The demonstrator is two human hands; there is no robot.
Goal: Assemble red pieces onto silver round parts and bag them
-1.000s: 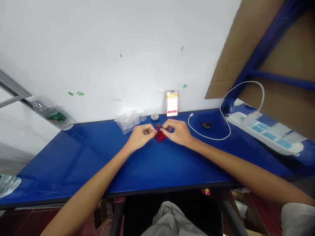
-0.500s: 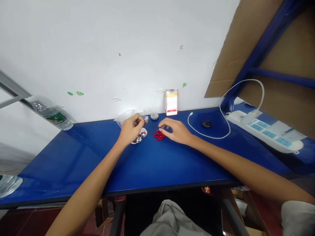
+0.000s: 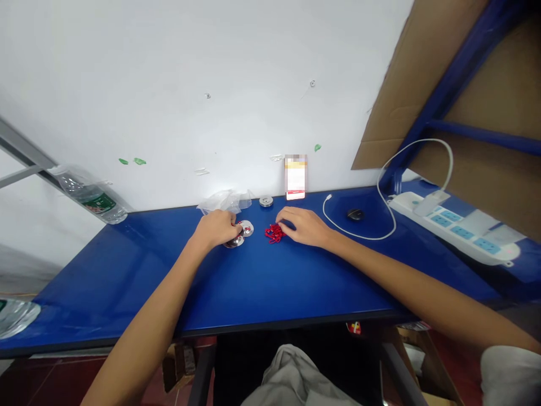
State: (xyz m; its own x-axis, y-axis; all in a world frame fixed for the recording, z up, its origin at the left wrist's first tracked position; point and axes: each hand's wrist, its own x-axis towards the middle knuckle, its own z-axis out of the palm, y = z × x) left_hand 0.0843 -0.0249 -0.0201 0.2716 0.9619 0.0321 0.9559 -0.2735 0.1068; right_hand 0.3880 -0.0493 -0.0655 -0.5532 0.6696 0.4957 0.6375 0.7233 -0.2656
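Observation:
My left hand [image 3: 217, 226] rests low over a small cluster of shiny round metal discs [image 3: 235, 241], its fingers curled down at their upper edge and apparently closed on one disc. Red marks or bits show on the discs, and another disc [image 3: 246, 228] lies just right of my fingertips. A tangled heap of red cords [image 3: 274, 233] is on the blue table. My right hand [image 3: 302, 225] reaches it from the right, with thumb and forefinger pinched together at the heap's upper edge. What exactly lies between those fingertips is too small to see clearly.
A clear plastic bag [image 3: 226, 201] lies behind my left hand, beside a round silver metal piece [image 3: 266, 201]. A phone [image 3: 295, 177] leans on the wall. To the right are a white cable [image 3: 359, 234], a black mouse [image 3: 355, 214] and a power strip [image 3: 456, 228]; bottles [image 3: 99, 204] stand left.
My left hand has moved left and down from the bag's front onto the discs, and the shiny piece at its fingertips no longer shows there. My right thumb and forefinger have drawn together.

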